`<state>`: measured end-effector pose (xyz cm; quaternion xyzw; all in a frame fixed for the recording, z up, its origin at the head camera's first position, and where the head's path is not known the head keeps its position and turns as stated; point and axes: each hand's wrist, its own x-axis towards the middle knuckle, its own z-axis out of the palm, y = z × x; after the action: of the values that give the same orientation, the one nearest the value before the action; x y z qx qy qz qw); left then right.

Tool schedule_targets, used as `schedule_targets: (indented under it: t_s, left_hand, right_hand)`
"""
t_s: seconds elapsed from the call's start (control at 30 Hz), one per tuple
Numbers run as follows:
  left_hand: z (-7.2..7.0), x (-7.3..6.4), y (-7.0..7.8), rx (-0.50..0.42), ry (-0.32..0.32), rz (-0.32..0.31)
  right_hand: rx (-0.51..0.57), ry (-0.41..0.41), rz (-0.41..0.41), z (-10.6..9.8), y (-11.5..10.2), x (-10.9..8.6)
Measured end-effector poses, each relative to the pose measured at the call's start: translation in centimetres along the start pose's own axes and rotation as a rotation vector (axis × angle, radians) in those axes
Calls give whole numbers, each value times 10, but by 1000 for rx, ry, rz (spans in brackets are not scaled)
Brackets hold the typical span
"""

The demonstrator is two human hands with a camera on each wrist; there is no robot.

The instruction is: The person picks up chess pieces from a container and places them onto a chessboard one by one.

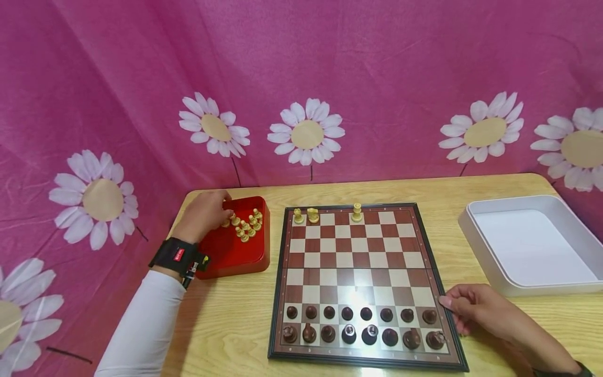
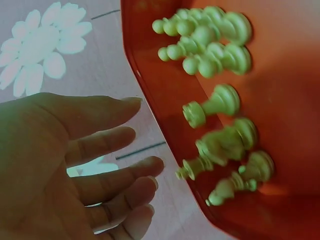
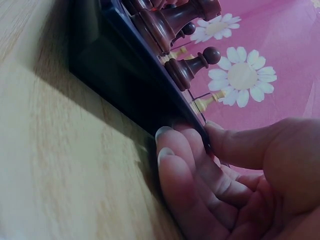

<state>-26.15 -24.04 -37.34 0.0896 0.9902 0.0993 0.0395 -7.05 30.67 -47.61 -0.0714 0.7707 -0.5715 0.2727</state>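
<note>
My left hand [image 1: 202, 215] reaches over the far left part of a red tray [image 1: 231, 256]. In the left wrist view its fingers are loosely extended and hold nothing. Cream chess pieces [image 1: 248, 229] stand in the tray, among them a rook [image 2: 207, 107] and several pawns. Along the right edge of the chessboard [image 1: 358, 246], my right hand [image 1: 480, 309] pinches the frame, thumb on top and curled fingers against the side. Dark pieces [image 1: 348, 334] fill the two near rows. On the far row stand a cream knight [image 1: 313, 215], a small piece left of it and a taller one [image 1: 357, 213].
A white tray [image 1: 532, 246] sits right of the board on the wooden table [image 1: 226, 324]. Behind the table hangs a pink cloth [image 1: 377, 78] with large white flowers, which also runs along the left side.
</note>
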Motion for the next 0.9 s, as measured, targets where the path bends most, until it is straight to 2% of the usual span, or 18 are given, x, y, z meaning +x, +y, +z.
schedule_targets:
  t_s: [0.13,0.33,0.6,0.73,0.9]
  left_hand:
    - [-4,-3,-9,3,-36,-24]
    - [-4,-6,-18,41,-36,-58]
    - [-2,-4,-23,81,-81,-90]
    - [-1,-3,-27,86,-97,-84]
    - [0,-3,-29,110,-46,-78]
  right_hand:
    - [-1,4,-7,1,0,0]
    - [9,7,12,1,0,0]
    - [17,12,23,0,1,0]
    - [22,17,48,0,2,0]
    - [24,10,32,0,2,1]
